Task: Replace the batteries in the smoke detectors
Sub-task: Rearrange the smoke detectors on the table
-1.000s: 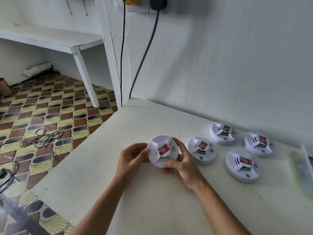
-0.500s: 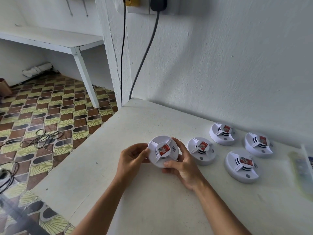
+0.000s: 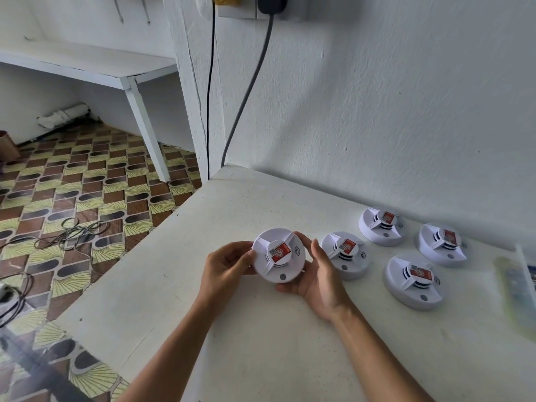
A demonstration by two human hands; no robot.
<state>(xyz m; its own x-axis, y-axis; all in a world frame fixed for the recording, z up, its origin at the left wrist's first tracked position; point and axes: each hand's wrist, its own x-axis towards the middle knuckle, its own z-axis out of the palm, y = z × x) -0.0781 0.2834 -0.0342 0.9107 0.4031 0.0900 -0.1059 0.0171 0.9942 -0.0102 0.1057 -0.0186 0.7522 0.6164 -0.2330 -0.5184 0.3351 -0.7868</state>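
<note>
A round white smoke detector (image 3: pixel 285 272) with a red sticker on its middle is held just above the white table (image 3: pixel 174 285), its face toward me. My left hand (image 3: pixel 224 265) grips its left rim with curled fingers. My right hand (image 3: pixel 319 281) cups its right and lower side, thumb on the right rim. Several more white detectors lie on the table to the right: one (image 3: pixel 346 266) beside my right hand, one (image 3: pixel 380 233) near the wall, one (image 3: pixel 442 250) farther right, one (image 3: pixel 413 288) nearer to me.
A white wall (image 3: pixel 377 111) runs close behind the table. A flat greenish packet (image 3: pixel 513 294) lies at the right edge. Cables hang from a wall socket (image 3: pixel 272 4) above the table's far corner. Left of the table, the tiled floor (image 3: pixel 72 184) has loose wires.
The held detector has turned a little in my hands, and my right hand's thumb has shifted along its right rim. The other detectors have not moved.
</note>
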